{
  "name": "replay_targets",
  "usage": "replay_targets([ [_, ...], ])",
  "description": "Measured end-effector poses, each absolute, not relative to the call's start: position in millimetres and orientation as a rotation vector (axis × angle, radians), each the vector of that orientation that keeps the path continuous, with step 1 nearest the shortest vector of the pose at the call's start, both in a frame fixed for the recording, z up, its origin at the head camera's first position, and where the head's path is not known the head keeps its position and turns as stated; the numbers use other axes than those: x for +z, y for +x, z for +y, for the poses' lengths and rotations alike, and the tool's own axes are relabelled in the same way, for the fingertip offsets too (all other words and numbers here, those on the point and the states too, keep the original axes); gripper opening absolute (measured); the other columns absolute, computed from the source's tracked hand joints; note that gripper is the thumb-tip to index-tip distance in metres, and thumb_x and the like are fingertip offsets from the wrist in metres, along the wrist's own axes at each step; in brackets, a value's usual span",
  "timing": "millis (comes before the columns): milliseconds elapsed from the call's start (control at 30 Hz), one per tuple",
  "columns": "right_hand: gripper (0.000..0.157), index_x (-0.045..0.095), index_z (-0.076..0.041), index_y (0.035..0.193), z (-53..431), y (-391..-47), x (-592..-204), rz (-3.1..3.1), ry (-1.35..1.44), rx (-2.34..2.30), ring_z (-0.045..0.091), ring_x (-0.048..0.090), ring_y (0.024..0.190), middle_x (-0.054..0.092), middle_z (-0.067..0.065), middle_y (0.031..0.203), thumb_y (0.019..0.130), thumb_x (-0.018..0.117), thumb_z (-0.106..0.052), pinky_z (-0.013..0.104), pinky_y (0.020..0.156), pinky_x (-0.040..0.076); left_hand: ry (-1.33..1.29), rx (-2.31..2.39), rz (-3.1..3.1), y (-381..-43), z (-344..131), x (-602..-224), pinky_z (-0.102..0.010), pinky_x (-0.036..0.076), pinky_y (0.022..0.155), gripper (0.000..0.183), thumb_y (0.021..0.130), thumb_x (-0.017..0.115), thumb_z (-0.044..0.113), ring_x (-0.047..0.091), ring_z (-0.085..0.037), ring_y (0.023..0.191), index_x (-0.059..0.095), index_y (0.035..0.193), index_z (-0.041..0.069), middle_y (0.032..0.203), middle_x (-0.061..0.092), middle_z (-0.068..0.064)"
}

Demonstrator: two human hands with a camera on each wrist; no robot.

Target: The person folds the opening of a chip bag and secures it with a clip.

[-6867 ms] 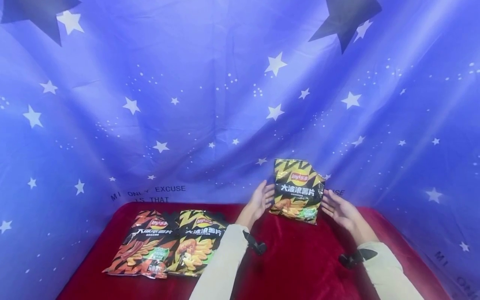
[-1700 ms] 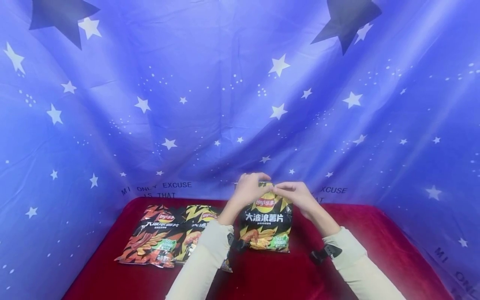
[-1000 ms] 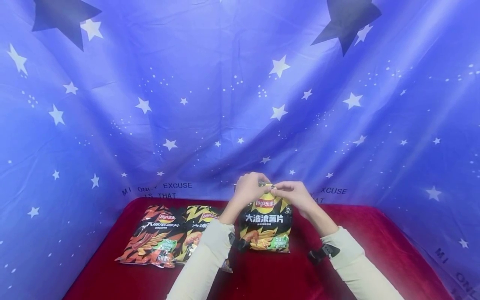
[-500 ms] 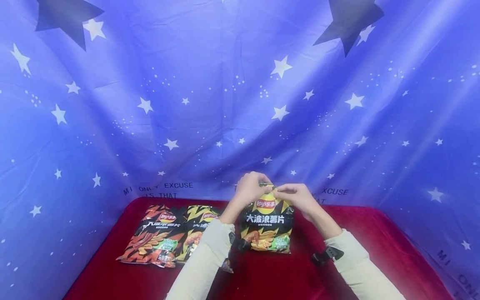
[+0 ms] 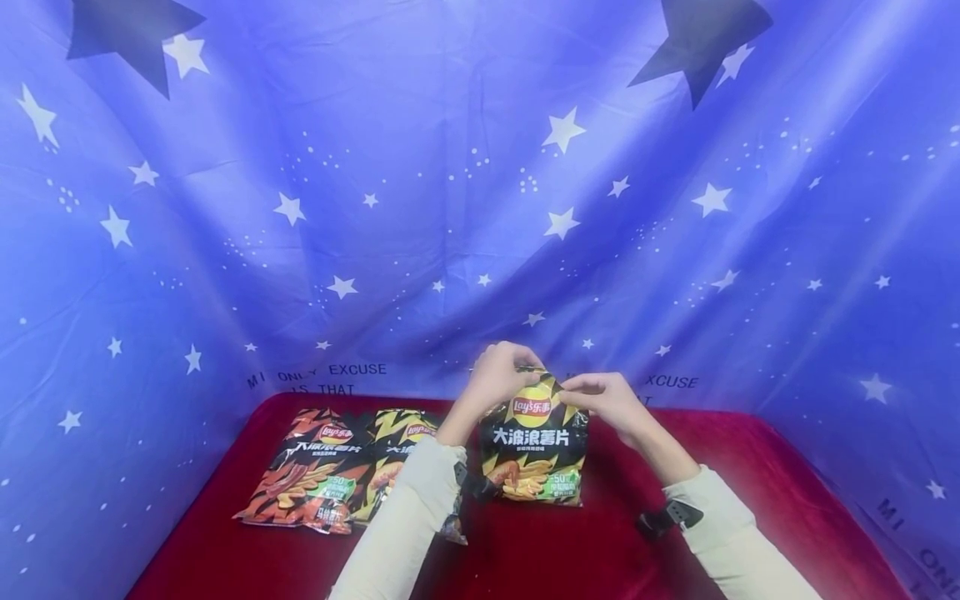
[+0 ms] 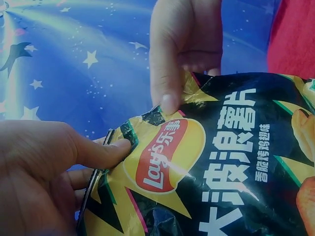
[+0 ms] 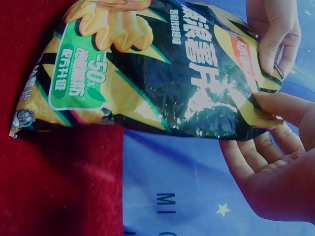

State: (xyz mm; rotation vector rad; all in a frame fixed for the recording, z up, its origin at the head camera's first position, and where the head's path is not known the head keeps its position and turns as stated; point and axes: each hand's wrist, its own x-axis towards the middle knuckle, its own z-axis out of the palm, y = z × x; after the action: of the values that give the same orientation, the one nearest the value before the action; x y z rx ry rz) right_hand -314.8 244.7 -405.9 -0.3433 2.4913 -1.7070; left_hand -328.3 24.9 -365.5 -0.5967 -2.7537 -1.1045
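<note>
A black and yellow Lay's chip bag (image 5: 531, 437) stands upright near the table's back edge, its front facing me. My left hand (image 5: 501, 372) pinches its top edge, thumb on the front, as the left wrist view also shows around the thumb (image 6: 115, 151). With thumb and fingers, my right hand (image 5: 609, 400) pinches the upper right corner; in the right wrist view the thumb (image 7: 280, 103) lies on the front and the fingers pass behind. Whether the top seam is torn cannot be made out.
A red and black chip bag (image 5: 303, 475) lies flat on the red cloth-covered table (image 5: 225, 550), at the left. Next to it lies another yellow and black bag (image 5: 390, 442), partly hidden by my left sleeve. A blue star-printed curtain (image 5: 480, 208) hangs behind.
Over several seconds, the bag has moved left and both hands have gone from its sides to its top. Lately my right hand has slid right and slightly down, away from the left hand.
</note>
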Motion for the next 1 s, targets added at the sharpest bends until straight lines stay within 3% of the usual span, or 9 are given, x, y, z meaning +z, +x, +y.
replay_targets([
  [233, 0.038, 0.069, 0.007, 0.118, 254.2, -312.8, -411.6, 2.459, -0.371, -1.721, 0.016, 0.072, 0.092, 0.076, 0.014, 0.108, 0.091, 0.076, -0.019, 0.044, 0.087, 0.06, -0.653, -1.14, -2.74, -329.8, 20.7, -366.2, -0.038, 0.056, 0.094, 0.014, 0.089, 0.076, 0.013, 0.072, -0.02, 0.104, 0.08, 0.102, 0.017, 0.109, 0.079, -0.001],
  [633, 0.038, 0.066, 0.013, 0.118, 266.8, -308.9, -421.8, 2.342, -0.362, -1.825, 0.012, 0.074, 0.089, 0.078, 0.003, 0.099, 0.09, 0.075, -0.011, 0.043, 0.087, 0.061, -0.664, -1.194, -2.752, -329.8, 15.8, -366.5, -0.041, 0.055, 0.096, 0.015, 0.09, 0.075, 0.009, 0.071, -0.022, 0.105, 0.08, 0.103, 0.016, 0.108, 0.079, -0.002],
  [1000, 0.019, 0.068, -0.01, 0.111, 279.4, -314.2, -429.3, 2.097, -0.446, -1.905, 0.014, 0.074, 0.096, 0.077, -0.003, 0.103, 0.094, 0.067, -0.002, 0.038, 0.091, 0.06, -0.762, -1.253, -2.799, -330.0, 8.6, -362.8, -0.045, 0.052, 0.103, 0.019, 0.094, 0.069, 0.009, 0.067, -0.023, 0.115, 0.078, 0.108, 0.017, 0.113, 0.077, -0.002],
])
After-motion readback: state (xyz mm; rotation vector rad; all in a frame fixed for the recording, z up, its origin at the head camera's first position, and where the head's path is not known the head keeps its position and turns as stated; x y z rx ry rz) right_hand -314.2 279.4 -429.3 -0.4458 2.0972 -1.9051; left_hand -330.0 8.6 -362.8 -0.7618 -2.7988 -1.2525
